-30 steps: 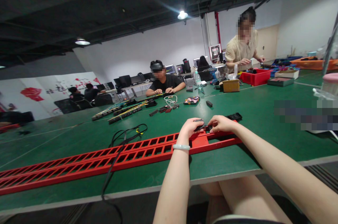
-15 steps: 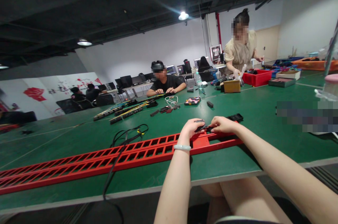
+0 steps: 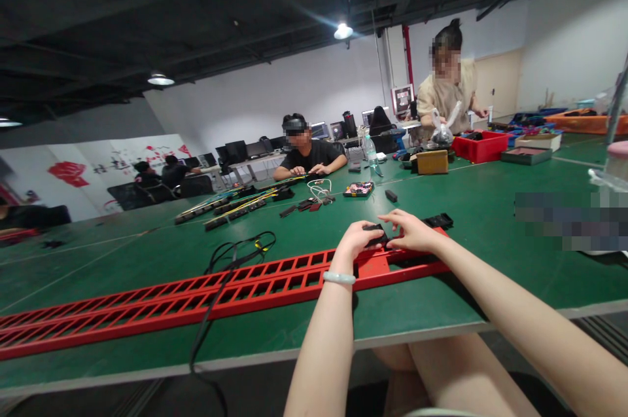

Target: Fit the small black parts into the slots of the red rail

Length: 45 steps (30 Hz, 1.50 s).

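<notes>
A long red slotted metal rail [image 3: 196, 296] lies across the green table [image 3: 490, 207] in front of me. Both my hands meet over its right end. My left hand [image 3: 356, 243], with a pale bracelet on the wrist, grips a small black part [image 3: 377, 234]. My right hand [image 3: 412, 232] touches the same black part from the right, its fingers partly spread. Just beyond my right hand lies another black piece [image 3: 438, 220] on the table.
A black cable [image 3: 230, 256] crosses the rail toward the table's near edge. Black strips with yellow wires [image 3: 235, 204], a small tray [image 3: 357, 189] and a red bin [image 3: 478, 145] lie farther off. One person sits opposite; another stands at the right holding a clear bag.
My hands have shifted slightly on the black part, and my right fingers have lifted and spread. The standing person has raised a clear bag over the cardboard box.
</notes>
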### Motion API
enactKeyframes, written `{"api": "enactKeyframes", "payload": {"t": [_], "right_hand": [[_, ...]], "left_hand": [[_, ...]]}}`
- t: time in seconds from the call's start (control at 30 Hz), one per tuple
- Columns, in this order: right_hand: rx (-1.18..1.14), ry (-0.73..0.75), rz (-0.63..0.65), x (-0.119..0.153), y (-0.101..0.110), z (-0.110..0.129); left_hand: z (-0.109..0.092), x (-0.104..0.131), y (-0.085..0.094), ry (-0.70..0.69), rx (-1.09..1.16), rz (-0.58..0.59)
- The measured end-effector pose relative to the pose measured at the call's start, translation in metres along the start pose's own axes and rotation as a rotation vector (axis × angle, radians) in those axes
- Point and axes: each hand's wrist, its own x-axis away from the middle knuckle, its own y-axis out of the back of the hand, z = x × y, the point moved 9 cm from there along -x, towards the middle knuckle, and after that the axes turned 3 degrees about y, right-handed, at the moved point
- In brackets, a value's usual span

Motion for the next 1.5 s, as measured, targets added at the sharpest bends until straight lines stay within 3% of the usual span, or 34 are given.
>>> {"api": "enactKeyframes", "payload": {"t": [0.17, 0.53, 0.97, 1.07, 1.27, 1.5], "right_hand": [[0.012, 0.081, -0.001, -0.002, 0.001, 0.012], [0.029, 0.012, -0.018, -0.003, 0.004, 0.000], [0.136, -0.154, 0.032, 0.000, 0.014, -0.036], [0.135, -0.183, 0.069, 0.003, 0.013, -0.040], [0.130, -0.203, 0.147, 0.004, 0.008, -0.039], [0.114, -0.231, 0.200, 0.006, 0.002, -0.037]], "left_hand": [[-0.002, 0.002, -0.009, 0.009, 0.016, 0.022], [-0.003, 0.004, -0.013, 0.011, 0.035, 0.046], [-0.007, 0.004, -0.008, -0.023, -0.113, 0.021], [-0.012, 0.007, -0.006, -0.037, -0.189, -0.021], [-0.026, 0.015, 0.006, -0.095, -0.491, -0.219], [-0.022, 0.009, 0.018, -0.090, -0.739, -0.327]]}}
